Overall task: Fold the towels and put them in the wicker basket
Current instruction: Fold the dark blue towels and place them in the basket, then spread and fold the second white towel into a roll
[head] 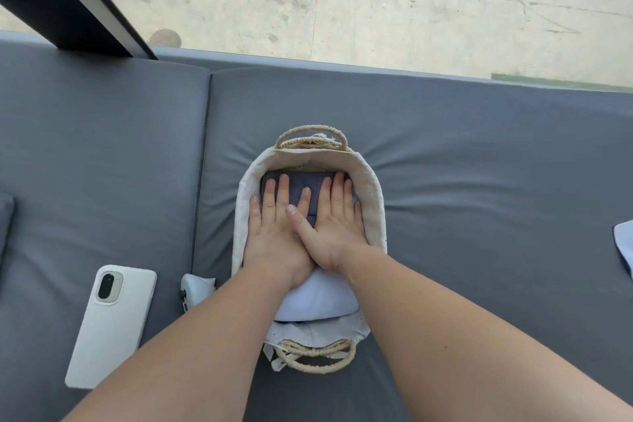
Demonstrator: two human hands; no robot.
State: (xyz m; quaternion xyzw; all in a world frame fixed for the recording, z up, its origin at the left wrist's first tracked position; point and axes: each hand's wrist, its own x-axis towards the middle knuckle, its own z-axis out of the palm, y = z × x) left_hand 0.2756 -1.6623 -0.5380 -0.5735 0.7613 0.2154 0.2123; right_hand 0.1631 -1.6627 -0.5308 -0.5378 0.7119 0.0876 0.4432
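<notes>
A wicker basket (371,202) with a cream cloth lining and two rope handles stands on a grey cushion. Inside it lies a folded dark purple-grey towel (301,181) at the far end and a folded pale blue towel (318,298) at the near end. My left hand (274,226) and my right hand (334,219) lie flat, fingers straight, pressing down on the dark towel. My right thumb crosses over my left hand. Another pale towel (625,247) shows at the right edge of the view.
A white phone (113,322) lies face down on the left cushion. A small white device (195,291) sits in the seam (202,161) between the two cushions, just left of the basket. Beyond the cushions' far edge is a concrete floor (376,3). A dark beam (68,0) crosses the upper left.
</notes>
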